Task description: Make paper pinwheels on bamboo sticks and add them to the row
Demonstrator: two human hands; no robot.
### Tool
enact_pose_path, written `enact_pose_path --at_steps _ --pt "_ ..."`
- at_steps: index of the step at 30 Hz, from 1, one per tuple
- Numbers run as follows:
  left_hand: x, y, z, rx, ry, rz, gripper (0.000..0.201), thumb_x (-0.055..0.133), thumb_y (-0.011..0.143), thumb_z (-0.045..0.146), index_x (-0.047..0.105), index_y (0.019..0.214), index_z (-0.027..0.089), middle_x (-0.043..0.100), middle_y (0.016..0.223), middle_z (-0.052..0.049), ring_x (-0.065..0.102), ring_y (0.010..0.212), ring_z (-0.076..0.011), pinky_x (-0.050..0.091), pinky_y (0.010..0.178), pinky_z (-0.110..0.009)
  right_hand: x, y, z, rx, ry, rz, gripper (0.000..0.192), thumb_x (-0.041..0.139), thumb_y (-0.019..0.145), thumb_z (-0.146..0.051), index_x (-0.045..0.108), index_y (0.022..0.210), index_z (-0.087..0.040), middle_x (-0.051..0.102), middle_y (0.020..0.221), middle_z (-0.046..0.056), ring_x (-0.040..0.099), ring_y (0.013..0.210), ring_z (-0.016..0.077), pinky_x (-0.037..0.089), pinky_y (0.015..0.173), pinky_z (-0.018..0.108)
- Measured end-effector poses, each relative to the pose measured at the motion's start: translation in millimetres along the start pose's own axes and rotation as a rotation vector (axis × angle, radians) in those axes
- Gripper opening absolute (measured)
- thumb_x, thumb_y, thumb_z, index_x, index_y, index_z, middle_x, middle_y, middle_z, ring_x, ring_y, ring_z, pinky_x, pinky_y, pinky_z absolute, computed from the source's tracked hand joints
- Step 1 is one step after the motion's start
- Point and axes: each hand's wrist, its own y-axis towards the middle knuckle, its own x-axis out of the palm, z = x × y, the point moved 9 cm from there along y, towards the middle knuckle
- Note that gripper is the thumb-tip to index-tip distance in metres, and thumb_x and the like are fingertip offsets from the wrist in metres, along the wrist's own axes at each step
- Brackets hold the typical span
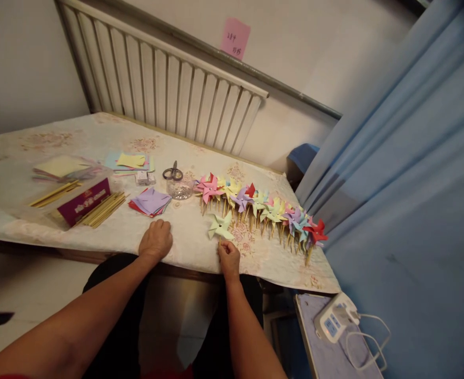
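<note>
Fingers (224, 248) of the right hand (229, 259) are pressed together in a pinch on the thin stick of a pale green paper pinwheel (220, 226), which stands just above the hand, near the front edge of the worktop (109, 137). The left hand (156, 239) rests on the worktop a little to the left, its fingers curled under into a loose fist; I cannot tell whether anything is inside it. Just beyond the held pinwheel, a long row of finished pinwheels (263, 208) in pink, yellow, purple, green, blue and red lies on its sticks, running from the middle of the worktop toward the right-hand corner. Behind the left hand sits a small stack of folded purple and red paper squares (151, 202), and beside that a clear round container (180, 188) with scissors (173, 172) lying just behind it. Farther left are a bundle of wooden sticks (104, 208), a dark red box (84, 201) and loose piles of coloured paper sheets (131, 161). A white radiator (164, 84) stands against the wall behind the worktop, with a pink note (235, 38) stuck above it. A blue curtain (413, 173) fills the right side, and a white power strip (336, 317) lies below it.
</note>
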Motion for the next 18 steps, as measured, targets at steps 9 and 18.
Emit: enact_pose_path --at_steps 9,18 --pt "1.9 0.4 -1.8 -0.015 -0.006 -0.006 0.028 0.038 0.092 0.019 0.065 0.098 0.015 0.061 0.106 -0.016 0.054 0.106 -0.0308 0.044 0.089 -0.04 1.8 -0.8 -5.4 0.0 0.011 -0.014 0.024 0.055 0.067 -0.036 0.067 0.078 -0.019 0.062 0.065 -0.001 0.053 0.061 0.0159 0.043 0.059 0.026" --pt "1.7 -0.1 -1.5 -0.001 0.007 0.026 0.029 0.036 0.093 0.019 0.064 0.098 0.015 0.06 0.104 -0.016 0.054 0.104 -0.0307 0.044 0.089 -0.041 1.4 0.3 -3.6 -0.01 0.022 -0.009 0.019 0.056 0.067 -0.033 0.068 0.075 -0.02 0.064 0.065 -0.001 0.056 0.063 0.0162 0.047 0.063 0.027"
